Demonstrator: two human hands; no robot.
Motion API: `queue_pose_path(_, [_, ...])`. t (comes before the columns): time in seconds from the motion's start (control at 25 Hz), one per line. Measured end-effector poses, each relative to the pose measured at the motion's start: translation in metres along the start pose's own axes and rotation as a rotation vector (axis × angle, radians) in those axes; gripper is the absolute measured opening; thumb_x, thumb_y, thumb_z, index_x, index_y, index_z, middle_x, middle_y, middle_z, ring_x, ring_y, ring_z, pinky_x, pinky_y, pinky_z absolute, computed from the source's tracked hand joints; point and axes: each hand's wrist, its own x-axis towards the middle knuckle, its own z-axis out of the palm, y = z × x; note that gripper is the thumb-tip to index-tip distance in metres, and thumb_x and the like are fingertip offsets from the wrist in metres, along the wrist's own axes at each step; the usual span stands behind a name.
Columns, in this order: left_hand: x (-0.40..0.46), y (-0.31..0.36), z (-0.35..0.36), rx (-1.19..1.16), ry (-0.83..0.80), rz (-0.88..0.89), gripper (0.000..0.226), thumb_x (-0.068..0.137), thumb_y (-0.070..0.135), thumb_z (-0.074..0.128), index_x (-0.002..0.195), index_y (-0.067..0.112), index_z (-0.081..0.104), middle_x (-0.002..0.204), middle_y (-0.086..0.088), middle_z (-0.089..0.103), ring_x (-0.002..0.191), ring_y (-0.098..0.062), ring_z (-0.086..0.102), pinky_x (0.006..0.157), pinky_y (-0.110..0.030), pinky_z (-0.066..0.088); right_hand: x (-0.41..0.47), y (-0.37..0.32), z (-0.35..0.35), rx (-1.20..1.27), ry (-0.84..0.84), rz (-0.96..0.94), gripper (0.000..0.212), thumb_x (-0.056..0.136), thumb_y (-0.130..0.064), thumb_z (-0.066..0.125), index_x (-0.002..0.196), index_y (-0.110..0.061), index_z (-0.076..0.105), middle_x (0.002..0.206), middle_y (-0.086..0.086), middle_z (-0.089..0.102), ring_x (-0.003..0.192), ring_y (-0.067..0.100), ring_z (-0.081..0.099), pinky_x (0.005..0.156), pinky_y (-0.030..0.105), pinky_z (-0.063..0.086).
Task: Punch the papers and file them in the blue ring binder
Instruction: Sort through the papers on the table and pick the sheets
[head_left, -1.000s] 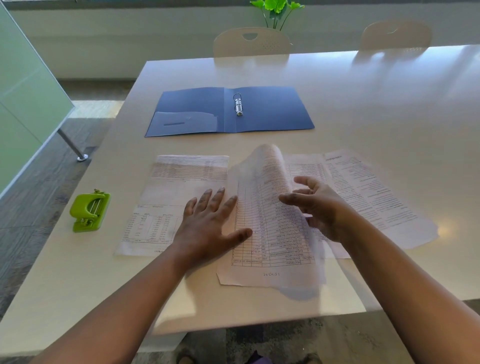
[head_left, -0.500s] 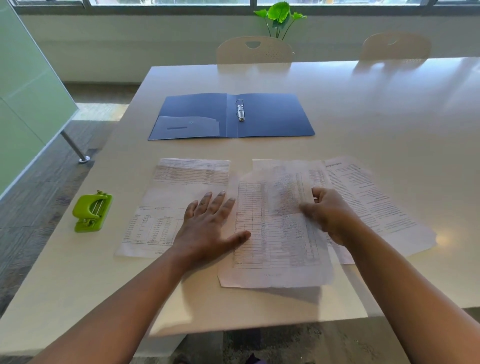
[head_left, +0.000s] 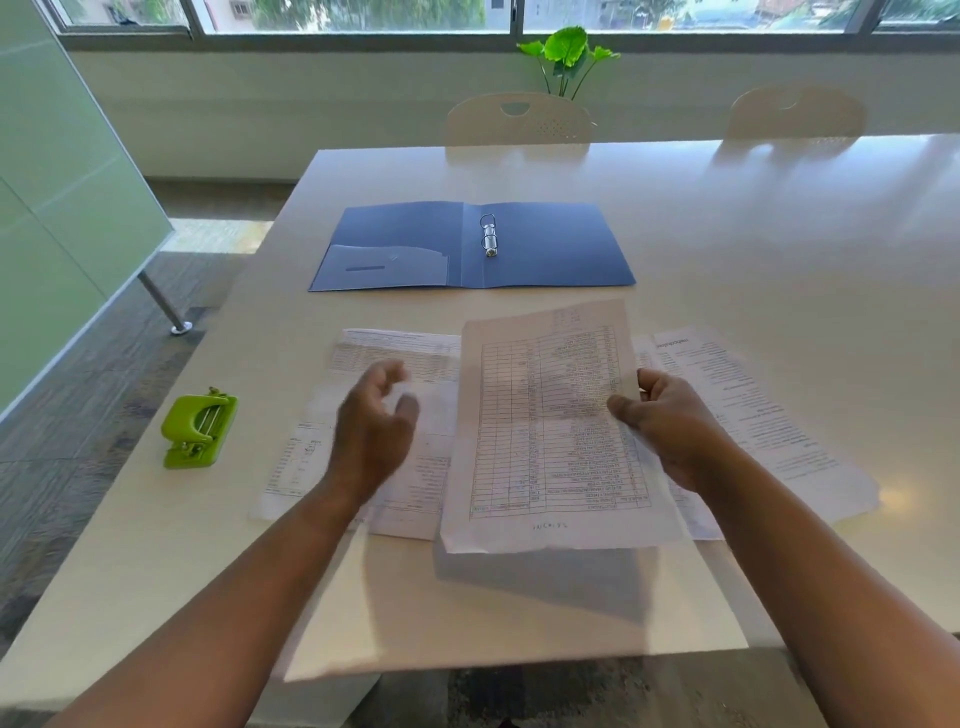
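My right hand (head_left: 670, 426) pinches the right edge of a printed table sheet (head_left: 545, 431) and holds it raised above the table. My left hand (head_left: 374, 426) hovers blurred to the left of that sheet, fingers curled and apart, holding nothing. Under it lies another printed sheet (head_left: 363, 353), and a third sheet (head_left: 753, 410) lies on the right. The blue ring binder (head_left: 550, 249) lies open and flat further back, its metal rings (head_left: 488, 236) in the middle. A green hole punch (head_left: 200, 426) sits near the left table edge.
The pale table (head_left: 779, 249) runs far to the right and back. Two light chairs (head_left: 519, 122) stand at its far side, with a green plant (head_left: 569, 54) behind them. A green glass partition (head_left: 52, 208) and a metal table leg (head_left: 166, 306) are on the left.
My right hand has lifted the table sheet off the table. My left hand has come off the papers and now hovers. The camera has tilted up.
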Motion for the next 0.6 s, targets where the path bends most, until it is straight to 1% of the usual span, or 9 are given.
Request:
queue_pose_path(0.04, [0.005,-0.001,-0.008,0.143,0.098,-0.001,0.050,0.095,0.020,0.059,0.144,0.014,0.051,0.144,-0.008,0.058,0.134,-0.028,0.051,0.109,-0.045,0.046,0.001,0.001,0.003,0.011,-0.005,0.006,0.024,0.098,-0.001,0.060,0.116,-0.015,0.067,0.113,0.009,0.076,0.105,0.029,0.073,0.098,0.053,0.056])
queue_pose_path(0.08, [0.012,-0.003,-0.016,0.308,0.138,-0.020,0.054,0.094,0.024,0.061,0.146,0.013,0.050,0.145,-0.011,0.056,0.135,-0.033,0.048,0.108,-0.049,0.044,0.002,0.003,0.007,0.027,-0.007,0.013,0.026,0.098,0.000,0.060,0.117,-0.016,0.065,0.115,0.012,0.074,0.103,0.031,0.074,0.095,0.054,0.057])
queue_pose_path(0.12, [0.018,-0.006,-0.024,0.467,0.120,-0.068,0.060,0.093,0.031,0.063,0.148,0.012,0.047,0.147,-0.014,0.053,0.136,-0.037,0.044,0.107,-0.051,0.042,0.003,0.004,0.011,0.041,-0.007,0.019,0.028,0.097,0.001,0.060,0.118,-0.017,0.064,0.116,0.015,0.073,0.101,0.032,0.075,0.092,0.055,0.059])
queue_pose_path(0.16, [0.024,-0.008,-0.031,0.586,0.061,-0.142,0.067,0.092,0.040,0.065,0.149,0.012,0.044,0.148,-0.015,0.049,0.136,-0.039,0.041,0.106,-0.052,0.040,0.004,0.004,0.015,0.053,-0.007,0.024,0.030,0.097,0.002,0.060,0.119,-0.018,0.062,0.115,0.015,0.073,0.099,0.032,0.075,0.090,0.055,0.059])
queue_pose_path(0.2, [0.028,-0.009,-0.036,0.656,-0.004,-0.217,0.072,0.090,0.048,0.065,0.149,0.012,0.042,0.149,-0.017,0.047,0.136,-0.040,0.040,0.105,-0.051,0.040,0.004,0.004,0.020,0.060,-0.005,0.028,0.032,0.097,0.003,0.061,0.119,-0.019,0.061,0.113,0.015,0.073,0.098,0.032,0.075,0.089,0.055,0.060])
queue_pose_path(0.28, [0.034,-0.013,-0.040,0.684,-0.074,-0.311,0.080,0.086,0.058,0.068,0.146,0.012,0.042,0.147,-0.018,0.045,0.135,-0.040,0.040,0.104,-0.050,0.040,0.005,0.003,0.030,0.060,-0.010,0.030,0.035,0.096,0.003,0.061,0.120,-0.023,0.058,0.111,0.012,0.074,0.097,0.031,0.075,0.088,0.055,0.061])
queue_pose_path(0.44, [0.047,-0.020,-0.045,0.664,-0.070,-0.362,0.109,0.067,0.063,0.085,0.146,0.005,0.038,0.146,-0.023,0.043,0.135,-0.042,0.041,0.106,-0.049,0.042,0.006,0.005,0.046,0.042,-0.015,-0.005,0.045,0.097,0.000,0.061,0.135,-0.021,0.050,0.112,0.011,0.074,0.095,0.029,0.076,0.085,0.053,0.062])
queue_pose_path(0.52, [0.051,-0.022,-0.049,0.619,-0.078,-0.397,0.113,0.058,0.063,0.090,0.142,0.005,0.043,0.141,-0.023,0.046,0.132,-0.041,0.046,0.105,-0.048,0.044,0.005,0.006,0.051,0.044,-0.008,-0.019,0.045,0.098,0.000,0.060,0.135,-0.022,0.049,0.111,0.010,0.075,0.091,0.027,0.077,0.082,0.049,0.063])
queue_pose_path(0.6, [0.054,-0.024,-0.052,0.597,-0.098,-0.419,0.116,0.044,0.071,0.090,0.134,0.009,0.052,0.133,-0.021,0.054,0.124,-0.040,0.052,0.101,-0.047,0.050,0.003,0.007,0.055,0.035,-0.012,-0.022,0.047,0.099,-0.001,0.060,0.138,-0.023,0.047,0.107,0.006,0.076,0.087,0.023,0.078,0.075,0.042,0.065])
